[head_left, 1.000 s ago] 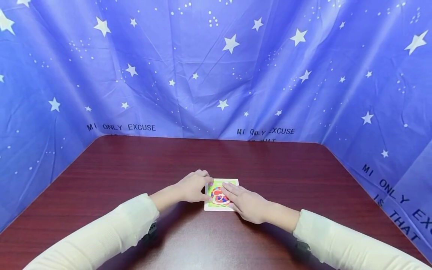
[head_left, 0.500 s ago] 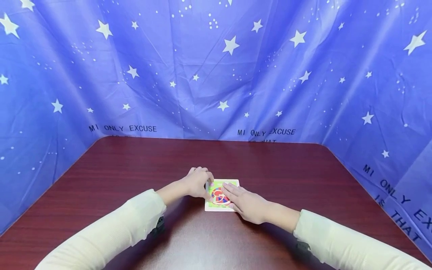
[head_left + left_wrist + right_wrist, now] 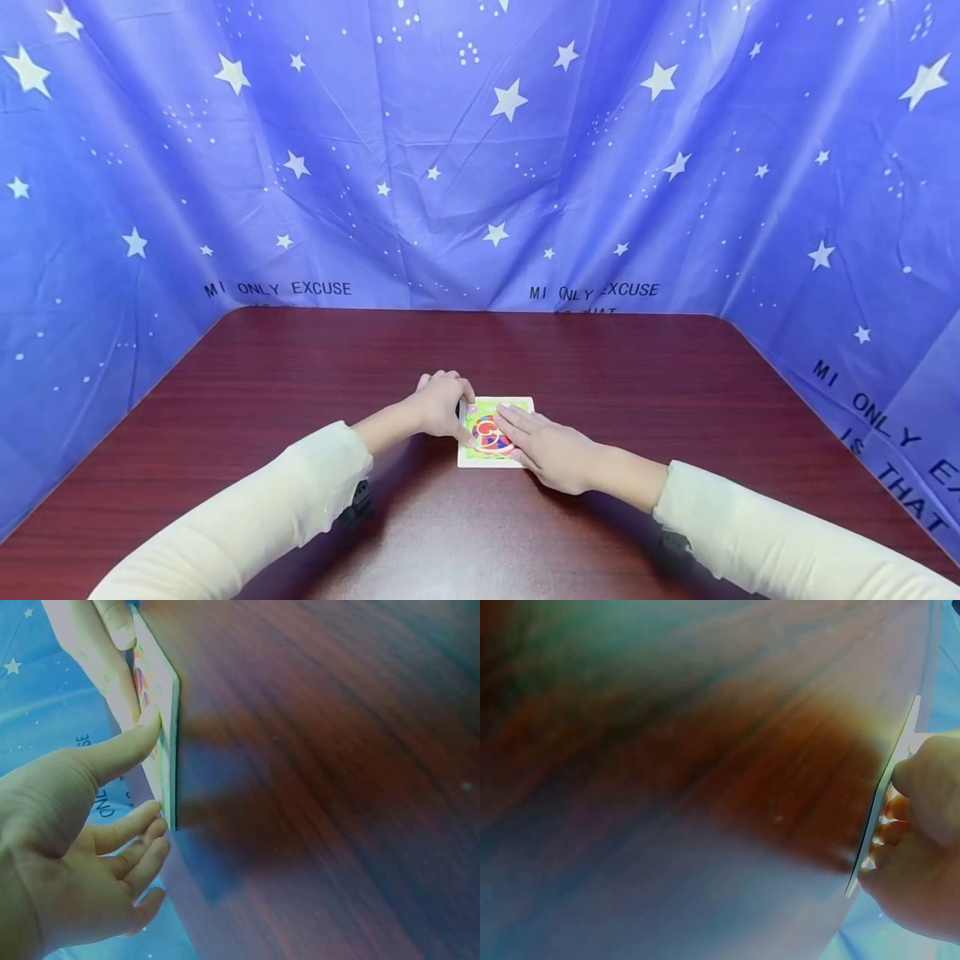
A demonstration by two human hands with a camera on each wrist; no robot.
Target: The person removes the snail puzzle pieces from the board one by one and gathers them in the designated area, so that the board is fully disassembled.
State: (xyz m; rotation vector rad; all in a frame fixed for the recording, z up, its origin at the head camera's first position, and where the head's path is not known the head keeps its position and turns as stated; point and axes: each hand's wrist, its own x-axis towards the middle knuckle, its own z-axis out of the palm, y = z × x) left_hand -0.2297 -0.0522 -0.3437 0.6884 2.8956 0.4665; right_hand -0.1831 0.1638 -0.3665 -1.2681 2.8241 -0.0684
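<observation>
A thin square picture board (image 3: 491,454) with a pale rim lies flat on the table; it looks like a child's puzzle. Its face is light green, with a round red and blue figure outlined in white. From the left, my left hand (image 3: 441,407) touches the board, thumb and index fingertip set apart near its left edge. In the left wrist view that thumb (image 3: 131,750) rests on the face while the other fingers bend loosely beside the edge. My right hand (image 3: 555,450) lies with straight fingers across the right part of the board, hiding some of the picture.
The dark red-brown wooden table (image 3: 337,350) extends around the board. Blue cloth (image 3: 420,125) printed with white stars and black lettering hangs behind the table and along both sides. Pale sleeves (image 3: 247,508) cover both forearms.
My left hand has shifted slightly up and to the right along the board's left edge. The right hand stays on the board, which has hardly moved.
</observation>
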